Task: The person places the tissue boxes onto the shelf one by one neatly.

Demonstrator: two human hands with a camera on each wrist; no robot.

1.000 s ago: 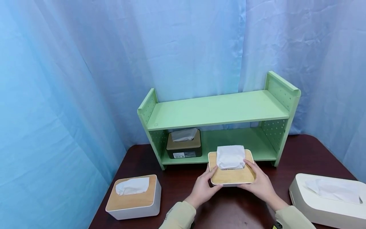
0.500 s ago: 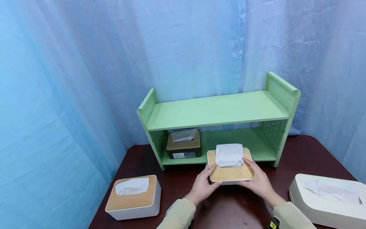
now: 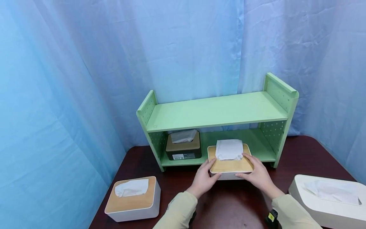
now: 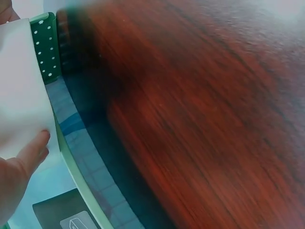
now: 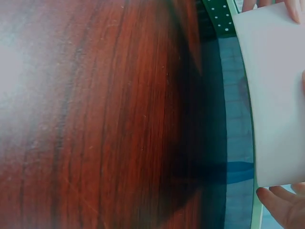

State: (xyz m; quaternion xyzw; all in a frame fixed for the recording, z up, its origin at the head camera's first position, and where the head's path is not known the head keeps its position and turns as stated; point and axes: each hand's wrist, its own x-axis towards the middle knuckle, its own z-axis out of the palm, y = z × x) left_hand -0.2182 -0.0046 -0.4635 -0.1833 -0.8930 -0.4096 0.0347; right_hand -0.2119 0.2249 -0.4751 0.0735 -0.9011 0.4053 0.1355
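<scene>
Both hands grip a white tissue box with a wooden lid (image 3: pixel 228 166) at the front edge of the green shelf's lower board (image 3: pixel 263 152). My left hand (image 3: pixel 202 179) holds its left side and my right hand (image 3: pixel 259 176) its right side, thumbs against the front wall. A folded white tissue (image 3: pixel 229 149) sticks out of the lid. In the left wrist view the box's white wall (image 4: pixel 21 86) shows beside the left hand (image 4: pixel 19 176). The right wrist view has the white wall (image 5: pixel 276 95) between fingers of both hands.
A dark tissue box (image 3: pixel 183 149) stands at the left of the lower board. On the dark wooden table (image 3: pixel 228 206) are another wood-lidded white tissue box (image 3: pixel 134 203) at left and a long white tissue box (image 3: pixel 326 203) at right. The upper board (image 3: pixel 217 109) overhangs the lower one.
Both hands have carried the tissue box slightly forward, toward the shelf. Its lid has tipped toward level, and more of the front wall shows. The other boxes have stayed put.
</scene>
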